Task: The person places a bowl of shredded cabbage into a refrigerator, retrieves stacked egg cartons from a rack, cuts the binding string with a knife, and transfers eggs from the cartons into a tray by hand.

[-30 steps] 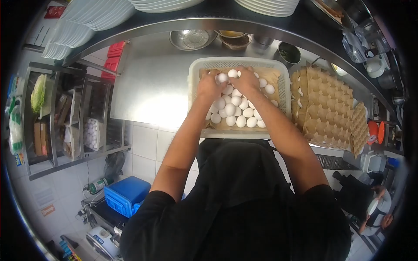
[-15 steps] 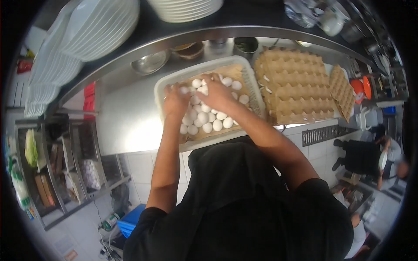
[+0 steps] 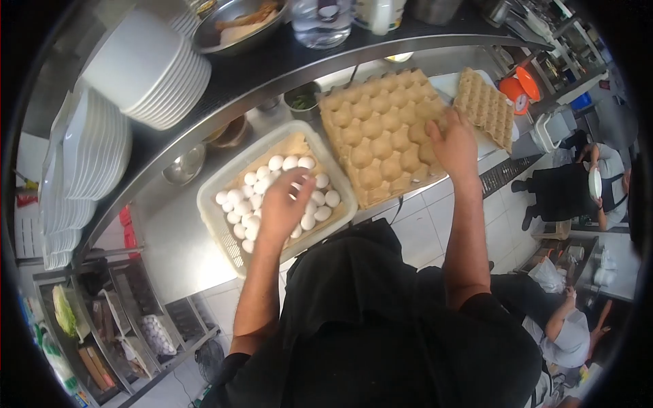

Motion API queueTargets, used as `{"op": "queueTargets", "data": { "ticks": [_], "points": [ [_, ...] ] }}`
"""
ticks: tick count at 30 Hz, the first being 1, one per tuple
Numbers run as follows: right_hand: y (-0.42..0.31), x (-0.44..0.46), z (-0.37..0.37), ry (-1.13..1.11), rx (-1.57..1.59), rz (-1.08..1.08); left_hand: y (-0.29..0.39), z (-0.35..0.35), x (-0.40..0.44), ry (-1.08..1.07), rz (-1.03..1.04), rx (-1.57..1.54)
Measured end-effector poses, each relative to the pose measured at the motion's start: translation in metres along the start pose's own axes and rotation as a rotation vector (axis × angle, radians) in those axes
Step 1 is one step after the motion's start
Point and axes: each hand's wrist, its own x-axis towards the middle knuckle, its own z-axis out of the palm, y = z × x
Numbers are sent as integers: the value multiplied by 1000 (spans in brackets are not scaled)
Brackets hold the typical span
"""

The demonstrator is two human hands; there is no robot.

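White eggs [image 3: 253, 192] lie on brown paper in a pale plastic basket [image 3: 216, 239] on the steel counter. My left hand [image 3: 286, 204] is over the eggs, palm down, fingers apart; whether a fingertip touches an egg is unclear. Right of the basket is a stack of cardboard egg trays, its top egg tray [image 3: 381, 132] showing bare cups. My right hand [image 3: 454, 146] grips this tray's right edge, thumb over the cups. The other fingers are slightly blurred and partly hard to see.
A smaller cardboard tray [image 3: 484, 107] leans near an orange scale [image 3: 518, 94]. A steel shelf [image 3: 272, 85] crosses above the counter, carrying stacked white bowls [image 3: 153, 75] and a metal bowl [image 3: 238, 30]. Below it stands a container of greens [image 3: 303, 100]. Co-workers [image 3: 568, 183] are at the right.
My right hand has left the eggs and moved right to the egg tray. My left hand stays over the basket. The view has swung right, and the top tray's cups now show.
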Motion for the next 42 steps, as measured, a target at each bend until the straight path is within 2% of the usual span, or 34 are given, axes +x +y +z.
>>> {"op": "queueTargets", "data": {
  "ticks": [3,6,7,9,11,13,16,18,19,20,21,22,24,25,27,30,32,33,34,36,38,40,42],
  "points": [
    [52,-13,6,-239,-21,326,28,37,7,-190,11,-15],
    [63,-24,7,-203,311,404,39,58,7,-254,3,-28],
    [62,-24,6,-134,306,376,39,60,7,-251,0,-32],
    [62,-26,4,-3,298,317,40,58,7,-266,-119,-238],
    [80,-24,12,27,554,398,52,51,7,-301,-230,-390],
    [83,-18,-2,66,824,491,72,48,6,-299,-182,-441],
    [121,-13,-20,36,954,623,93,52,9,-362,-83,-492],
    [151,-11,-28,76,900,719,111,64,9,-402,26,-486],
    [186,-14,-12,149,1052,710,115,69,10,-432,60,-466],
    [212,-15,-7,209,1048,732,117,72,10,-428,90,-420],
    [237,-18,-7,229,1145,841,118,75,9,-421,116,-374],
    [268,-19,-2,274,1198,860,117,77,7,-412,138,-328],
    [308,-15,2,438,1169,868,108,76,4,-344,126,-280],
    [325,-9,-1,428,1117,837,100,74,3,-311,120,-233],
    [353,3,8,544,1067,919,88,68,0,-264,45,-107],
    [428,15,56,644,999,862,74,70,-3,-197,162,108],
    [523,5,121,442,888,886,71,76,-5,-184,226,233],
    [514,3,128,469,691,909,67,84,-8,-167,294,302],
    [462,5,107,473,220,1036,62,91,-8,-147,365,369],
    [390,-3,82,521,-114,813,58,99,-5,-227,389,415],
    [357,-19,89,435,343,500,58,103,-6,-272,426,489],
    [234,-33,36,-26,780,532,56,105,-5,-297,427,526],
    [160,-47,5,-273,863,306,55,108,-2,-320,432,545]
  ]
}}
